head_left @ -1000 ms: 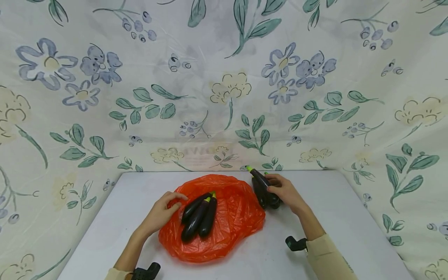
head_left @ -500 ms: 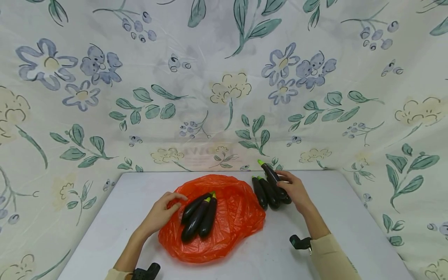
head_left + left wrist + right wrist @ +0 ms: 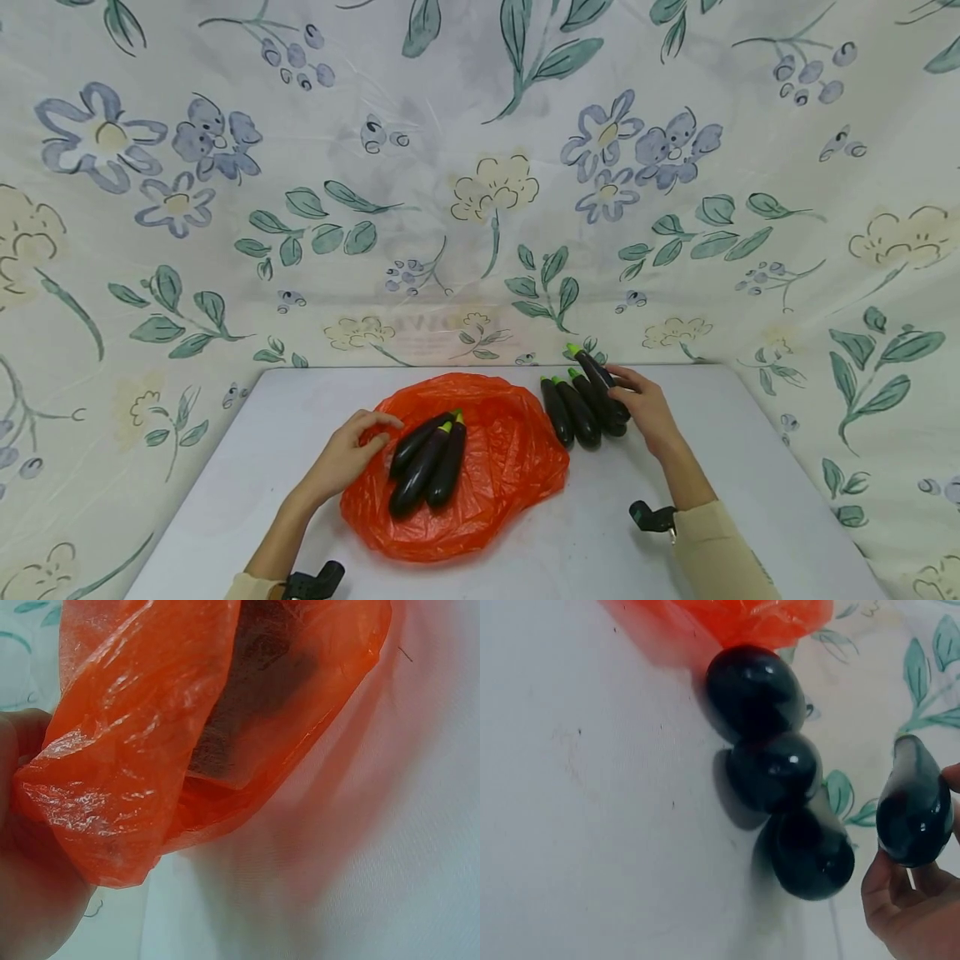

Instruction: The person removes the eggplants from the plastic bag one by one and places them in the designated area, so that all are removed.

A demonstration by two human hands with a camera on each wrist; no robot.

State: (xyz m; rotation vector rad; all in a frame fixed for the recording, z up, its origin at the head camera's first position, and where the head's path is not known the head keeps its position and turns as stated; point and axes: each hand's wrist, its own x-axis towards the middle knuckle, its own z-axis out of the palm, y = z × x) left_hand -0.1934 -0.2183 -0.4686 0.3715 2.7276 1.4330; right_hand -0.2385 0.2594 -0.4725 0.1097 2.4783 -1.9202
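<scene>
At the left rim of the red bag (image 3: 510,475), we see the left hand (image 3: 351,454) pinching the plastic, unmoved over the last second. Three eggplants (image 3: 420,473) lie bunched on the bag. Just beyond its right edge, a row of eggplants (image 3: 577,414), three side by side, shows more fully now: the right hand (image 3: 648,414), fingers curled round the held eggplant (image 3: 593,368), has shifted it rightward. We take this as spreading the group apart; whether the held one touches the white table (image 3: 255,450) we cannot tell. Behind and to both sides, we find pale fabric (image 3: 480,183) printed with blue flowers and green leaves.
</scene>
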